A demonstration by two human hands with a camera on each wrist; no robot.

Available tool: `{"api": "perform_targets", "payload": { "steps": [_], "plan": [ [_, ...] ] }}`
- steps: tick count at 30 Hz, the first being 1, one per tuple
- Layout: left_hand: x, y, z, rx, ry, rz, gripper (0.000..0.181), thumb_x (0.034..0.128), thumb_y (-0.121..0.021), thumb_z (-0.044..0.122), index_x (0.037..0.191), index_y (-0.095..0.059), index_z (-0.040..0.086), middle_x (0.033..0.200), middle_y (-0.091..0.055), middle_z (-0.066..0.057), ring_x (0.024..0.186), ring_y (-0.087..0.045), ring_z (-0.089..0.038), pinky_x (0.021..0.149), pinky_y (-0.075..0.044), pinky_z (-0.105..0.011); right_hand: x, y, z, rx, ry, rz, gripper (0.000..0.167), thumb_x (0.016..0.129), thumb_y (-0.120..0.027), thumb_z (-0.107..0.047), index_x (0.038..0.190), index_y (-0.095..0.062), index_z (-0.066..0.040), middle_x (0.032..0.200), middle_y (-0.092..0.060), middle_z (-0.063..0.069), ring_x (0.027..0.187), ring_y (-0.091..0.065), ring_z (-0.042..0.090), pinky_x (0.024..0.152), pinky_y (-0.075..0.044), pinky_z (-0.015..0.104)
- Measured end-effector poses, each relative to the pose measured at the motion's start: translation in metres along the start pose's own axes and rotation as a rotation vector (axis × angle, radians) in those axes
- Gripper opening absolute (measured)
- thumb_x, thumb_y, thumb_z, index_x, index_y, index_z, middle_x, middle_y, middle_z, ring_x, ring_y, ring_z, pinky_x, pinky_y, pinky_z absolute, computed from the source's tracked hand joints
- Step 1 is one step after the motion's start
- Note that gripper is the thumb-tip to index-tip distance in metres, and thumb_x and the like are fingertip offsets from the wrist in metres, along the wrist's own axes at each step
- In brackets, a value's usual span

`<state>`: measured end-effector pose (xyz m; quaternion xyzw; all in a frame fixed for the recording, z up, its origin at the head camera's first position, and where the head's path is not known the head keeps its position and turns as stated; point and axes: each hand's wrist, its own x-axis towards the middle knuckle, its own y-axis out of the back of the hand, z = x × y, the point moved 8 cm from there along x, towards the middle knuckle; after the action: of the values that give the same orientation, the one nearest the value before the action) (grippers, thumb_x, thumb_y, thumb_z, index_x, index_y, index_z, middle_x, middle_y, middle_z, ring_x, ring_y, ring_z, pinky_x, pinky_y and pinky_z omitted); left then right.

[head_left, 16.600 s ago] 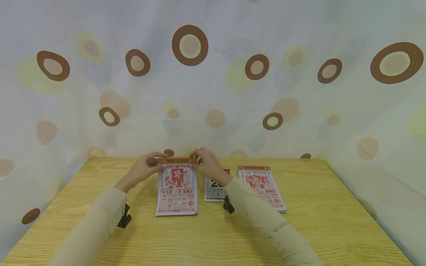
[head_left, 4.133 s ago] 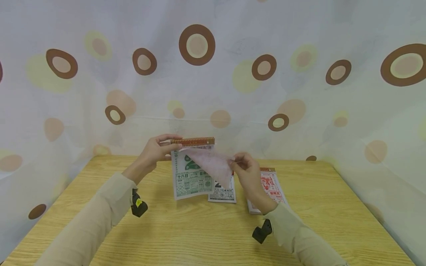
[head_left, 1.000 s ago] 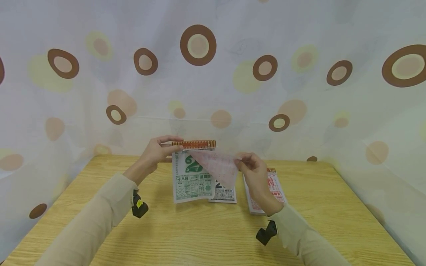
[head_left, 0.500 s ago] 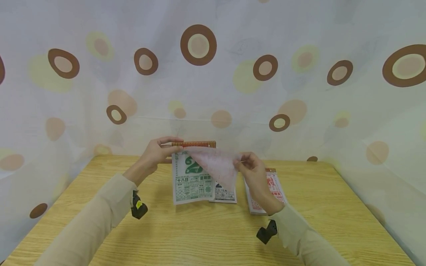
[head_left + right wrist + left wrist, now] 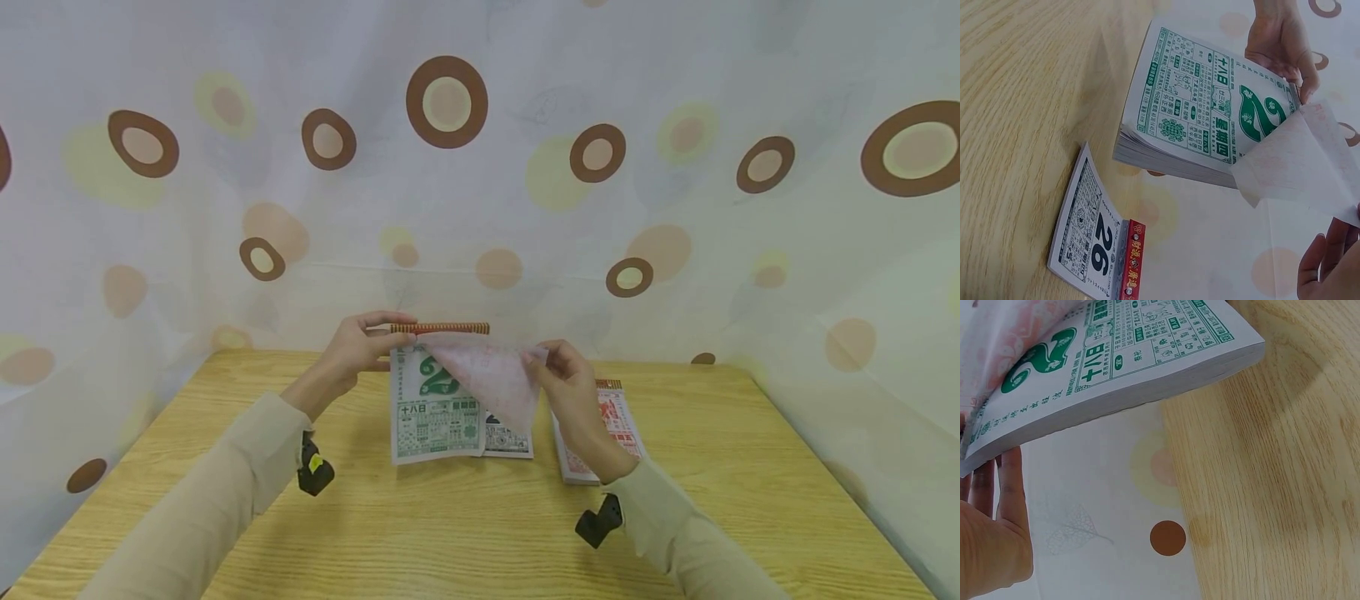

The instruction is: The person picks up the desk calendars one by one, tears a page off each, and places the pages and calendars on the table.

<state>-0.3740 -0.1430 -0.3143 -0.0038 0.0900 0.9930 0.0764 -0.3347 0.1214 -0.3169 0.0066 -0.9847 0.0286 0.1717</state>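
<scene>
- While a white cloth [image 5: 517, 50] with brown and peach spots hangs behind, the yellow wood-grain surface [image 5: 442, 542] carries two calendars.
- Tilted up at the near-middle of it all, the thick green-printed paper calendar [image 5: 431, 429] with a gold-and-red striped header appears held off the surface.
- On the right lies a red-printed paper calendar [image 5: 621, 421], partly behind the right hand [image 5: 573, 392].
- From the calendar's face, a thin translucent page [image 5: 495, 383] folds diagonally back; best draw it evenly along the header, I judge, lest it rip crookedly.
- Below that page sits a small black-printed calendar [image 5: 1094, 231] with a red header.
- The left hand's [image 5: 354, 343] fingers grip the calendar's upper left corner, thumb in front; keeping that hold firm should steady the pull.
- The right hand's fingers pinch the page's loose edge; a grip nearer the header would probably control it better.
</scene>
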Motion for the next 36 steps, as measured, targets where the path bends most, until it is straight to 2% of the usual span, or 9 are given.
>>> {"api": "perform_targets", "payload": {
  "steps": [10,20,24,29,36],
  "plan": [
    [-0.0007,0.0003,0.0009,-0.001,-0.01,-0.005,0.04,0.0809,-0.07,0.024,0.118,-0.059,0.012,0.113,-0.061,-0.013,0.09,-0.064,-0.018,0.085,-0.052,-0.045,-0.001,-0.0015,-0.0011,0.005,-0.023,0.018,0.017,0.086,-0.059,-0.003,0.097,-0.052,0.008,0.081,-0.056,-0.005,0.073,-0.052,0.008,0.066,-0.046,0.016],
    [0.0002,-0.0022,0.0028,0.0,-0.008,-0.013,0.042,0.0803,-0.07,0.028,0.118,-0.059,0.014,0.114,-0.062,-0.011,0.091,-0.064,-0.018,0.082,-0.054,-0.041,-0.0021,0.0042,0.0012,-0.011,-0.056,0.098,0.015,0.084,-0.062,-0.004,0.096,-0.056,0.003,0.082,-0.057,-0.002,0.072,-0.053,0.007,0.067,-0.047,0.017],
    [0.0001,-0.0026,0.0022,0.005,0.0,-0.008,0.041,0.0811,-0.069,0.026,0.119,-0.059,0.014,0.114,-0.062,-0.012,0.09,-0.064,-0.018,0.081,-0.055,-0.04,-0.0037,0.0045,0.0016,0.004,-0.052,0.108,0.014,0.084,-0.064,-0.005,0.095,-0.057,0.0,0.085,-0.057,0.0,0.074,-0.053,0.007,0.067,-0.048,0.017],
    [-0.0005,-0.0019,0.0018,0.001,0.015,0.013,0.039,0.0817,-0.068,0.023,0.118,-0.06,0.013,0.114,-0.062,-0.014,0.088,-0.066,-0.019,0.079,-0.055,-0.039,-0.0058,0.0032,0.0028,0.043,-0.035,0.1,0.012,0.084,-0.062,-0.001,0.094,-0.057,0.001,0.083,-0.057,-0.003,0.075,-0.053,0.007,0.067,-0.047,0.016],
    [-0.0008,-0.0012,0.0019,0.002,0.014,0.02,0.038,0.082,-0.068,0.023,0.118,-0.06,0.014,0.115,-0.062,-0.014,0.089,-0.065,-0.019,0.079,-0.056,-0.038,-0.0092,0.0015,0.0034,0.034,-0.026,0.108,0.016,0.084,-0.063,-0.005,0.096,-0.056,0.002,0.084,-0.055,-0.003,0.075,-0.051,0.007,0.067,-0.047,0.016]
  ]
}}
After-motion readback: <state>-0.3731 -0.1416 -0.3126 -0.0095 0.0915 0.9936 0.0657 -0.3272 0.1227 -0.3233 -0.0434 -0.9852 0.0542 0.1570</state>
